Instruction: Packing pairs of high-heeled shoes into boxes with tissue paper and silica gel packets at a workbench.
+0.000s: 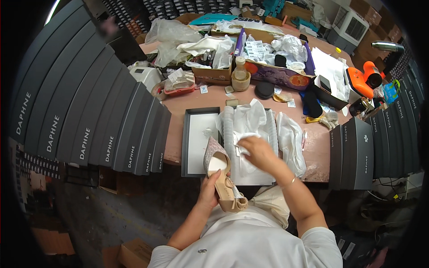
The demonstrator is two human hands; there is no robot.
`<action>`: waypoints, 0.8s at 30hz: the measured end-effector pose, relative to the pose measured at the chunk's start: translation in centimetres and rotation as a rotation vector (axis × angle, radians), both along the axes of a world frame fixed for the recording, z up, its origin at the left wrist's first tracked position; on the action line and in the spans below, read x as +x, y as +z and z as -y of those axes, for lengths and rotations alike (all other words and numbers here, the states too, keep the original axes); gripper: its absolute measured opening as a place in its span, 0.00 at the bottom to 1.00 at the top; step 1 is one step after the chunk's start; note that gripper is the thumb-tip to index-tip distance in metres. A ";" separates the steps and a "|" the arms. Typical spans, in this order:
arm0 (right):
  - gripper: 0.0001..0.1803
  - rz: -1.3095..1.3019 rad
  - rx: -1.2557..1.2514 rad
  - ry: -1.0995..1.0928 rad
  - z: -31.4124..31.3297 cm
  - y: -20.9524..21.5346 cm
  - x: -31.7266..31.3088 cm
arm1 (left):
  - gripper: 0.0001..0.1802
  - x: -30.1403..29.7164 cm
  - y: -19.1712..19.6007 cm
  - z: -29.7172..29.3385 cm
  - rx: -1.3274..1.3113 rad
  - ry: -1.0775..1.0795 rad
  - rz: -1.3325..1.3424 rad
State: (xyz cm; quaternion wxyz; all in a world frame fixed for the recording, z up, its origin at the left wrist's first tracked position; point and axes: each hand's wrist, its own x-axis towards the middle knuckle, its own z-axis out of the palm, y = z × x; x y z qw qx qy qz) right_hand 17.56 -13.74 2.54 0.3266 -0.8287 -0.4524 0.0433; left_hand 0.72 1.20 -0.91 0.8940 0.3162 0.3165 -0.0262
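My left hand is wrapped round a beige pointed-toe shoe with a glittery toe. The shoe is held tilted, toe up, opening facing me, above the table's near edge. Over an open shoebox my right hand pinches a piece of white tissue paper. More white paper lines that box, with a ribbed white padding strip along its left side. To the left lies the box's grey lid, its white inner face up. Crumpled white wrapping rests to the box's right.
Grey shoeboxes stand in a tall row at the left; more boxes stand at the right. Behind are a purple carton of wrappings, a bottle in a holder, a round black item and an orange tool.
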 end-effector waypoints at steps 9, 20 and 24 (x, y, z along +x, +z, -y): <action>0.22 -0.071 0.063 -0.162 1.3 -0.9 0.1 | 0.34 0.3 0.3 -0.3 -0.061 -0.050 0.102; 0.45 -0.151 0.046 0.092 -4.0 -2.3 -4.5 | 0.22 -1.1 0.2 2.3 0.208 0.022 0.077; 0.45 0.110 -0.397 -0.206 0.3 -2.0 0.0 | 0.23 -0.9 -0.3 0.0 0.056 -0.043 0.060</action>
